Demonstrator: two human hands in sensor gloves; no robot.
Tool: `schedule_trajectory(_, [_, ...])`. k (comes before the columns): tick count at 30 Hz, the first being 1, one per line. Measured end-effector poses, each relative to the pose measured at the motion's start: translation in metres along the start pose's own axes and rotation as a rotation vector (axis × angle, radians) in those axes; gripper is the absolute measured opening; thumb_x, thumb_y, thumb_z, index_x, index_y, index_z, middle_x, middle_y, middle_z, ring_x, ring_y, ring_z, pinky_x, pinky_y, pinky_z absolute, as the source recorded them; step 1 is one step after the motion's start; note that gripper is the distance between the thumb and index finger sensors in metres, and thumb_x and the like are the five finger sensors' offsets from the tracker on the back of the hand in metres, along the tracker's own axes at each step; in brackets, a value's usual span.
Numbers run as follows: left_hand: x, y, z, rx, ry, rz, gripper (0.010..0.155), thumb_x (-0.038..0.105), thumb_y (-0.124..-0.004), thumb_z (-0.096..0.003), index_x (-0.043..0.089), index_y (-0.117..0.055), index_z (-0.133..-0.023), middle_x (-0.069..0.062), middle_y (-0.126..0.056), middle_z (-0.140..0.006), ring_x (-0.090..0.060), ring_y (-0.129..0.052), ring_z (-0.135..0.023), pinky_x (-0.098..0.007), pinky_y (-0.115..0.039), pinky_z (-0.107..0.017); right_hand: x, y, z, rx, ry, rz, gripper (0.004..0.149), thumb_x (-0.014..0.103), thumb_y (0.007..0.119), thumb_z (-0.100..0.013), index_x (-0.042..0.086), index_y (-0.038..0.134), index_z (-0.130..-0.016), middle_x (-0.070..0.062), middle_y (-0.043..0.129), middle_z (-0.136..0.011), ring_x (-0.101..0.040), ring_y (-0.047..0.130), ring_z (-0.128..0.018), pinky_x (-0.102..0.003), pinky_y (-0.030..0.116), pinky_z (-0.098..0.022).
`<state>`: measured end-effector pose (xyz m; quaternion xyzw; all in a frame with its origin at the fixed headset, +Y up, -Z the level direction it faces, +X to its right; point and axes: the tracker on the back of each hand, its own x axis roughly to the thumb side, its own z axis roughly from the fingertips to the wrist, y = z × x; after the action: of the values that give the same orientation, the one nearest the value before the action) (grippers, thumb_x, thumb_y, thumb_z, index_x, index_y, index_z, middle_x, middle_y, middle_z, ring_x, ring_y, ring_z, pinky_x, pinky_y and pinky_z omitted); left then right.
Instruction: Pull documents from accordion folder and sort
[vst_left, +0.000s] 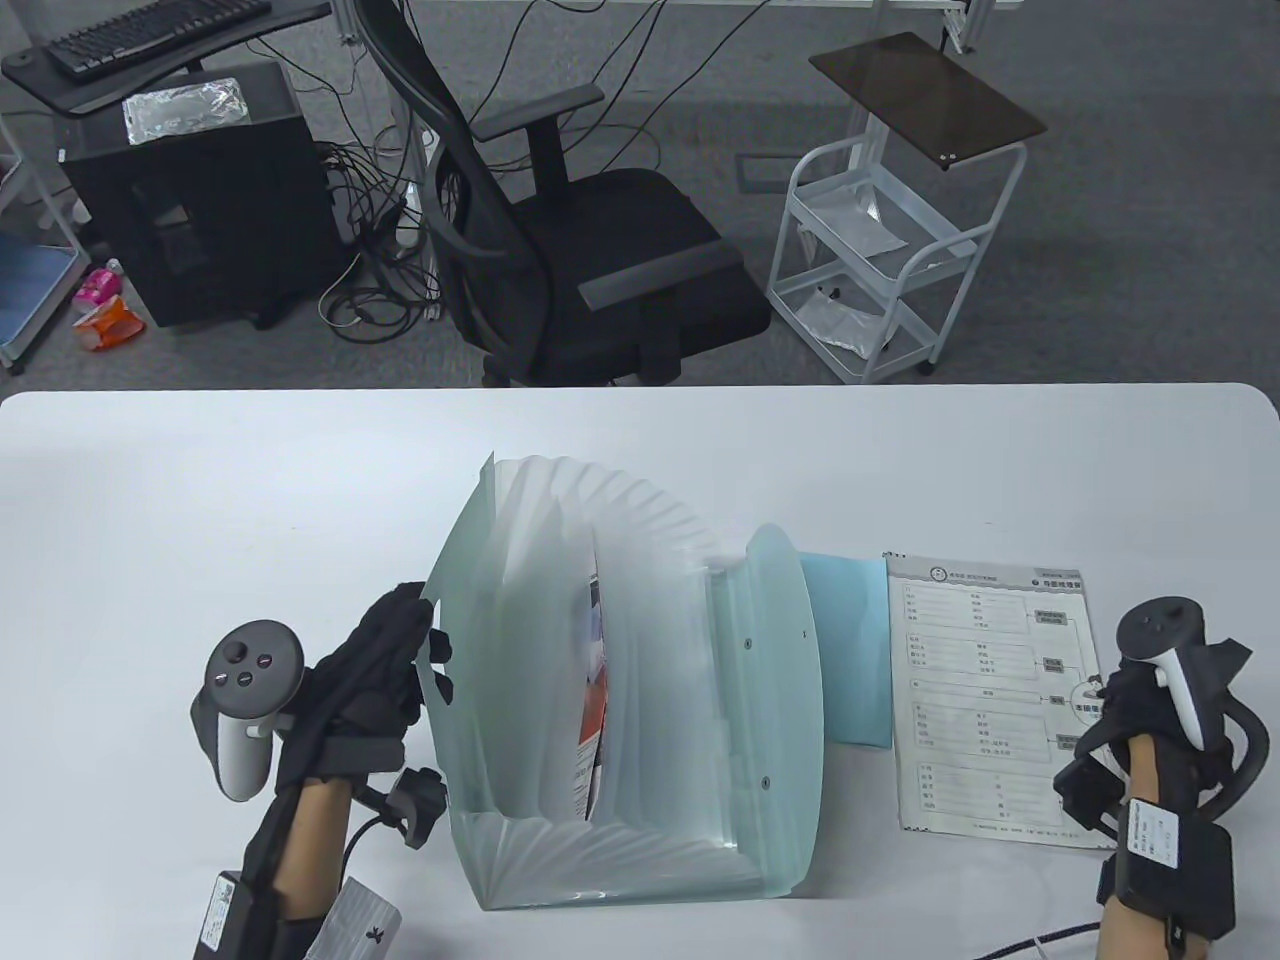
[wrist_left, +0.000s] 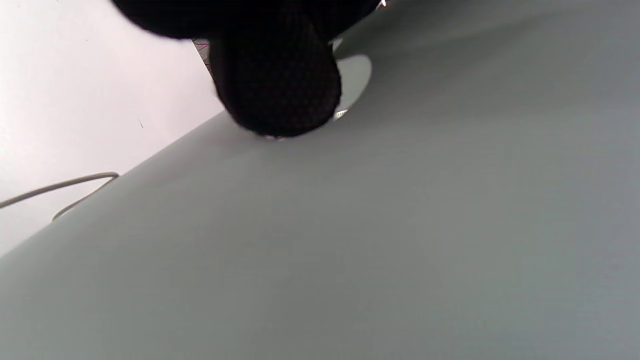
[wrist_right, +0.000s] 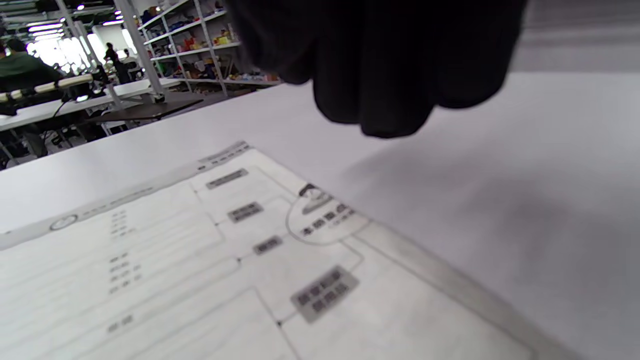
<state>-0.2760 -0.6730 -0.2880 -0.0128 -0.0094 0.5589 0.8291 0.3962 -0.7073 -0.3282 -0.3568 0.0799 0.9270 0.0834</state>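
A translucent green accordion folder (vst_left: 640, 700) lies open in the middle of the white table (vst_left: 200, 500), its pockets fanned out. A document with red and orange print (vst_left: 594, 700) sticks out of one pocket. My left hand (vst_left: 405, 650) grips the folder's left cover at its handle cutout; in the left wrist view a gloved fingertip (wrist_left: 275, 85) presses on the cover (wrist_left: 400, 225). A printed form sheet (vst_left: 985, 700) lies flat to the right of the folder. My right hand (vst_left: 1115, 700) hovers at its right edge, holding nothing; its fingers (wrist_right: 380, 65) hang above the sheet (wrist_right: 225, 260).
A light blue sheet (vst_left: 850, 645) lies between the folder's flap and the form sheet. Behind the table's far edge stand an office chair (vst_left: 600, 240) and a white cart (vst_left: 890, 260). A thin cable (wrist_left: 60, 187) lies on the table by my left hand.
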Motion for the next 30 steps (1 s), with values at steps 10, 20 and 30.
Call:
schedule_trajectory(10, [-0.005, 0.001, 0.001, 0.011, 0.0, 0.037, 0.073, 0.058, -0.051, -0.066, 0.003, -0.053, -0.113, -0.019, -0.083, -0.087, -0.021, -0.101, -0.045, -0.036, -0.083, -0.031, 0.083, -0.045, 0.066, -0.059, -0.266, 0.173, 0.061, 0.04, 0.069, -0.044, 0.014, 0.056, -0.098, -0.013, 0.079, -0.093, -0.034, 0.091, -0.071, -0.042, 0.082, -0.054])
schedule_trajectory(20, [-0.005, 0.0, 0.0, 0.0, -0.009, 0.046, 0.073, 0.059, -0.051, -0.0659, 0.002, -0.052, -0.113, -0.019, -0.083, -0.087, -0.021, -0.101, -0.045, -0.036, -0.083, -0.032, 0.18, -0.077, 0.184, -0.075, -0.702, 0.208, 0.064, 0.041, 0.068, -0.045, 0.013, 0.053, -0.1, -0.015, 0.076, -0.095, -0.036, 0.09, -0.073, -0.044, 0.081, -0.054])
schedule_trajectory(30, [-0.005, -0.001, -0.001, -0.005, -0.017, 0.048, 0.074, 0.059, -0.051, -0.0658, 0.002, -0.052, -0.113, -0.019, -0.083, -0.087, -0.021, -0.101, -0.046, -0.036, -0.083, -0.032, 0.251, -0.064, 0.282, -0.059, -1.043, 0.334, 0.064, 0.042, 0.068, -0.045, 0.013, 0.052, -0.1, -0.014, 0.076, -0.095, -0.036, 0.09, -0.073, -0.044, 0.081, -0.055])
